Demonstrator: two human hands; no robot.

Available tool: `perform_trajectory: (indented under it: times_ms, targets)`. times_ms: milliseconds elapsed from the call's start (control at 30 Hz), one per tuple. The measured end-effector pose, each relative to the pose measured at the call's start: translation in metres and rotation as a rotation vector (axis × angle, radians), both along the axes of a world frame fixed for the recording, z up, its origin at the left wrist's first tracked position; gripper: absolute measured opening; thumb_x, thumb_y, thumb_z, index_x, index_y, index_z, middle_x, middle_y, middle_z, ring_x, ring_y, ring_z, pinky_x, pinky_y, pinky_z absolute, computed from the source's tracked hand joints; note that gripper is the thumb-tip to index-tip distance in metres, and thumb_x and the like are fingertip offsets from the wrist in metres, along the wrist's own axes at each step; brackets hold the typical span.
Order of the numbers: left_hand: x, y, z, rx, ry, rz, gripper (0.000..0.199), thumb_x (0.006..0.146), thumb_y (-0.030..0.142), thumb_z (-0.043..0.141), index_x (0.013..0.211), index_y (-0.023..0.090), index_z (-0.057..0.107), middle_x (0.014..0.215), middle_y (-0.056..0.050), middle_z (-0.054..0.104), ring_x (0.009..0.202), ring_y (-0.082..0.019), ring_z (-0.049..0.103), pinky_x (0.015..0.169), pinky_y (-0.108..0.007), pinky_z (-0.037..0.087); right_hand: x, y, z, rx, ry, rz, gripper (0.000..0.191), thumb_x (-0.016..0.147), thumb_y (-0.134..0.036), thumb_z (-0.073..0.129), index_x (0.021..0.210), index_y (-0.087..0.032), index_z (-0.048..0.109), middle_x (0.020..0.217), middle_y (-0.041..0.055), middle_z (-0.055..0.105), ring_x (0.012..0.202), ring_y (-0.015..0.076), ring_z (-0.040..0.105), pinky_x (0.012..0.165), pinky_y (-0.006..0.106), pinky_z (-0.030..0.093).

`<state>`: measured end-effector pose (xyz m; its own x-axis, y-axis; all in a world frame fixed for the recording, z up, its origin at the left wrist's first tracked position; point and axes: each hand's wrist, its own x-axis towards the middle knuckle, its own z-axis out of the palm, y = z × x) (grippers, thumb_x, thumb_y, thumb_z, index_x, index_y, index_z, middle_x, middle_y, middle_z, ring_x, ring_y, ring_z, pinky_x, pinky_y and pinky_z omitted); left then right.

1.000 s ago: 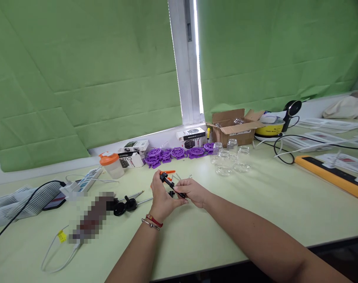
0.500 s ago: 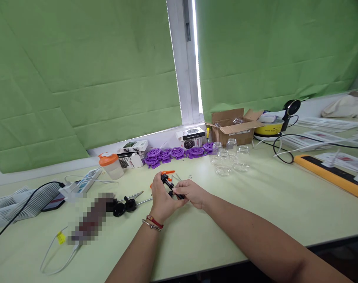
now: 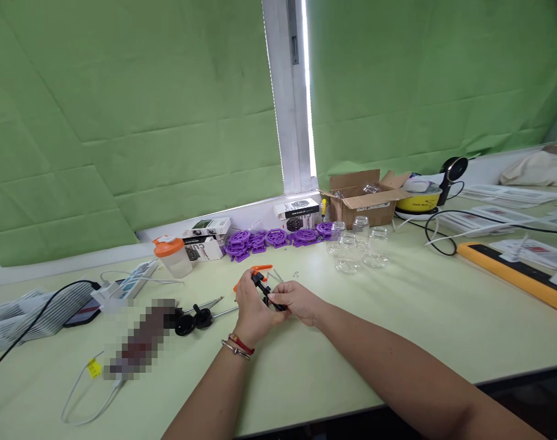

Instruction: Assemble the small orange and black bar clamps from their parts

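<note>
Both hands are together above the middle of the table, on one narrow black part [image 3: 262, 283] with a bright metal strip or rod along it. My left hand [image 3: 251, 311] is closed round it from the left, its thumb along the near side. From the right, my right hand [image 3: 300, 302] pinches the lower end between thumb and fingers. The fingers partly hide the part, so its exact kind is unclear. Just behind the hands lies an orange-handled tool [image 3: 262, 267], partly covered. Left of my left hand are black knob-like pieces [image 3: 203, 318] with thin metal rods.
Purple plastic pieces [image 3: 276, 237] line the back, near small printed boxes [image 3: 206, 249]. Clear jars [image 3: 348, 244] stand before an open cardboard box [image 3: 370, 211]. At left are an orange-lidded cup [image 3: 171, 256] and a power strip [image 3: 138, 278]; at right, a yellow-orange bar [image 3: 512, 275].
Both hands stay nearly in place with the black part between them. Its upper end has tilted slightly, and the view has shifted a little.
</note>
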<state>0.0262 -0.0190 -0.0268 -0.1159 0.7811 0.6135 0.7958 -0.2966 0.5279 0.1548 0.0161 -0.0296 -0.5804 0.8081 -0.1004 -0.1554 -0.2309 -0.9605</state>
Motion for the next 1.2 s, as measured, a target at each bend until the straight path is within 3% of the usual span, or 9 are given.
perform_trajectory:
  times_ms: [233,400,767,1200]
  targets:
    - [-0.004,0.003,-0.006,-0.022,0.004,0.000,0.102,0.039,0.034,0.072,0.128,0.019,0.024,0.117,-0.013,0.043,0.107,-0.033,0.046,0.089,-0.049,0.038,0.001,0.001,0.000,-0.021,-0.005,0.000,0.026,0.061,-0.035,0.071,0.064,-0.014,0.055,0.047,-0.0046,0.048,0.040,0.0059,0.036,0.041,0.022,0.025]
    - [-0.005,0.004,-0.011,-0.021,0.062,-0.011,0.109,0.041,0.034,0.070,0.133,0.017,0.014,0.131,-0.019,0.033,0.120,-0.038,0.036,0.094,-0.053,0.033,0.002,0.002,-0.002,-0.002,0.015,0.009,0.026,0.062,-0.034,0.070,0.063,-0.014,0.055,0.046,-0.0040,0.048,0.039,0.0062,0.036,0.040,0.022,0.023]
    - [-0.002,-0.001,0.001,0.029,0.140,0.022,0.106,0.040,0.040,0.072,0.131,0.017,0.023,0.128,-0.016,0.040,0.117,-0.036,0.040,0.095,-0.052,0.034,0.002,0.002,0.001,-0.031,0.024,0.014,0.029,0.059,-0.037,0.072,0.064,-0.013,0.056,0.051,-0.0028,0.050,0.045,0.0069,0.039,0.042,0.021,0.024]
    - [-0.006,-0.003,0.004,-0.046,0.174,-0.033,0.116,0.045,0.042,0.073,0.140,0.016,0.010,0.139,-0.017,0.029,0.126,-0.036,0.029,0.100,-0.052,0.027,0.002,0.002,0.001,-0.025,0.065,0.024,0.031,0.057,-0.039,0.073,0.062,-0.013,0.058,0.050,-0.0024,0.050,0.045,0.0069,0.039,0.042,0.022,0.023]
